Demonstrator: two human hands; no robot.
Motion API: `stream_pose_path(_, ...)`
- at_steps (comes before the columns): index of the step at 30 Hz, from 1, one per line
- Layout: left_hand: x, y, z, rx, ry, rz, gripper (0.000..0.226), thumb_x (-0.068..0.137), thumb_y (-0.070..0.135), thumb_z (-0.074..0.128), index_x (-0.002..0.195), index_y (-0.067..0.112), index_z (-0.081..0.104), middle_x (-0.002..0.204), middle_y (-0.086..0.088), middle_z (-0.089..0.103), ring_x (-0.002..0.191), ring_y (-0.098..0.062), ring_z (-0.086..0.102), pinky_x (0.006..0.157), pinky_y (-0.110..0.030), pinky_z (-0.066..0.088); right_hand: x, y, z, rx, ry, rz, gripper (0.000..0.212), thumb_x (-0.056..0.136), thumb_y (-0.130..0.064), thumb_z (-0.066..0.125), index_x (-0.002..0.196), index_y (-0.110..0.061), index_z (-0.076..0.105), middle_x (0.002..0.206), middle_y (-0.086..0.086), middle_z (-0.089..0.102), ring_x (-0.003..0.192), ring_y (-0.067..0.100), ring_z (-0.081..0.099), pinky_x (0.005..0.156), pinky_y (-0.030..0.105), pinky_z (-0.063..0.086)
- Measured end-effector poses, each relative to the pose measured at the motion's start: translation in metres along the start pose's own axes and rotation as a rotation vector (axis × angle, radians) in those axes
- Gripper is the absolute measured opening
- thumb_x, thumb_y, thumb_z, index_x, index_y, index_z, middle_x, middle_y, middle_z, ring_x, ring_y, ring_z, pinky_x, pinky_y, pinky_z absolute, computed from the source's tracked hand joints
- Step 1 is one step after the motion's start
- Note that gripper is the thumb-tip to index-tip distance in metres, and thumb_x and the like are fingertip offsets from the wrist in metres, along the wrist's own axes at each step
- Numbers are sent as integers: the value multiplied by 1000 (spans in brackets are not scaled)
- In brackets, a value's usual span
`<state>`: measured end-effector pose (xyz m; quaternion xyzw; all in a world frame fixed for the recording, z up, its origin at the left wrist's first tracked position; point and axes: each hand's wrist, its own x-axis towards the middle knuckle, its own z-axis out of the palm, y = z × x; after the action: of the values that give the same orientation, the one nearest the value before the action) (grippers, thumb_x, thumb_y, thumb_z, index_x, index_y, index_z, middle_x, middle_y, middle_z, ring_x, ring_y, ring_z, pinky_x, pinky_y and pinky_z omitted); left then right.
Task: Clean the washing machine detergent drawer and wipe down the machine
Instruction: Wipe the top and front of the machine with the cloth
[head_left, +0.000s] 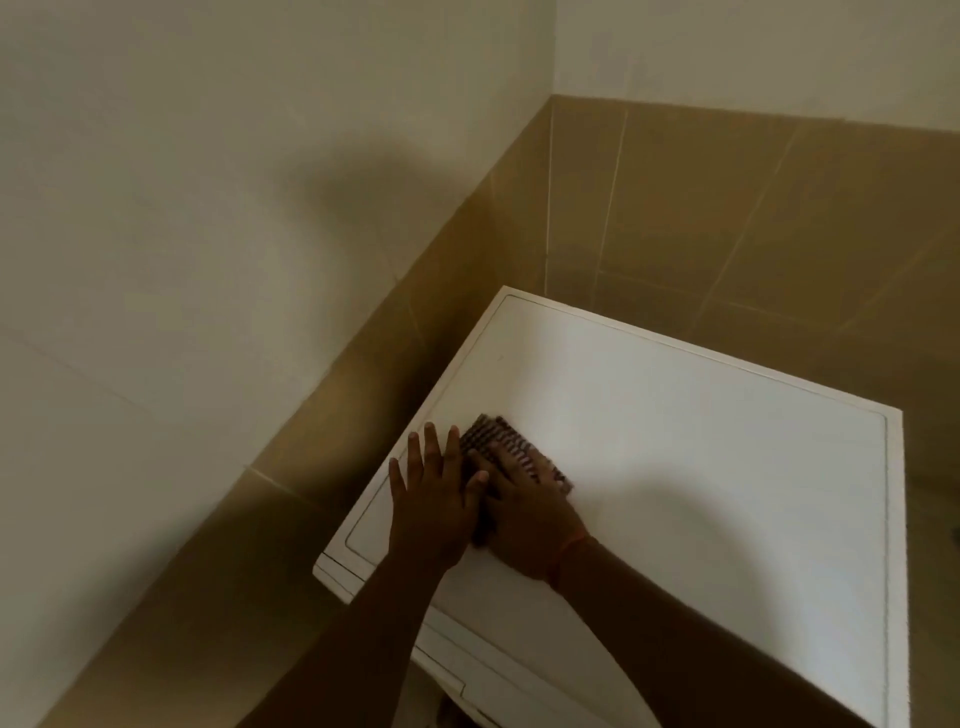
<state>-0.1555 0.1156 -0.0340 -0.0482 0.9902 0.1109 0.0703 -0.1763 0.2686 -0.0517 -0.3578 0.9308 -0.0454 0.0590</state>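
Observation:
The white washing machine (701, 457) stands in a room corner, and I see mostly its flat top. A dark checked cloth (491, 439) lies on the top near the left edge. My right hand (524, 514) lies flat on the cloth with straight fingers and presses it onto the surface. My left hand (434, 499) rests flat on the machine top right beside it, fingers spread, touching the cloth's left side. A strip of the front panel (447, 670) shows below my arms; the detergent drawer cannot be made out.
Brown wall tiles (727, 218) run behind and left of the machine, with pale wall (208, 182) above. The machine's back left corner sits close to the room corner. A red thread is on my right wrist (563, 558).

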Motion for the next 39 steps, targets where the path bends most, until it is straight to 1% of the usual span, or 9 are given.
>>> stream_pose_path(2,6,-7,-2,3,18,0,83,84,71,-13,155,27,-12,164,-8,-15,150,-26,-17,119,-52,-8,11,14,-6,-25,18,-67,60,93,-56,31,147,-31,40,156,3,38,144,33,32,111,66,27)
stream_pose_path(6,19,-22,-5,50,14,38,88,79,72,-25,154,27,-14,164,-8,-14,150,-27,-16,119,-53,-8,43,23,-13,62,20,385,60,98,-55,26,154,-33,23,162,7,23,149,36,18,116,64,8)
stream_pose_path(11,36,-38,-6,28,53,101,85,88,69,-15,157,22,1,165,-10,0,152,-30,-3,120,-55,-1,62,31,-20,-20,-58,46,66,93,-63,21,154,-39,17,164,1,18,150,32,15,118,60,7)
stream_pose_path(16,54,-52,-5,52,57,135,77,96,66,-1,156,22,18,162,-11,21,150,-34,18,117,-56,12,96,48,-26,22,-49,515,61,98,-55,16,156,-36,12,166,2,8,152,31,3,118,61,2)
stream_pose_path(21,67,-60,-3,30,42,182,76,98,63,5,151,17,36,157,-13,34,145,-35,30,114,-59,24,113,57,-30,-26,-129,124,68,90,-64,5,154,-43,8,166,-4,6,152,26,2,120,56,2)
stream_pose_path(26,77,-69,0,2,58,233,72,98,64,9,152,20,30,156,-13,35,144,-35,31,114,-60,26,138,68,-29,35,-15,663,59,99,-53,21,155,-35,16,165,3,11,151,32,6,116,62,4)
stream_pose_path(31,88,-69,-3,-48,78,272,75,98,66,11,152,19,33,157,-12,35,145,-33,30,115,-59,25,144,75,-27,-41,-37,314,68,91,-62,7,154,-40,14,165,0,16,151,27,11,119,58,10)
stream_pose_path(36,96,-69,-4,-22,76,302,78,96,69,11,152,20,33,158,-11,34,146,-33,28,116,-58,25,166,86,-30,55,45,825,60,99,-53,22,155,-35,18,165,3,13,151,31,9,115,65,9)
stream_pose_path(39,99,-67,-3,-12,65,301,78,96,70,12,152,20,34,158,-10,33,146,-32,29,115,-57,22,181,84,-30,19,9,554,59,99,-54,19,155,-38,12,166,0,9,152,29,4,117,63,7)
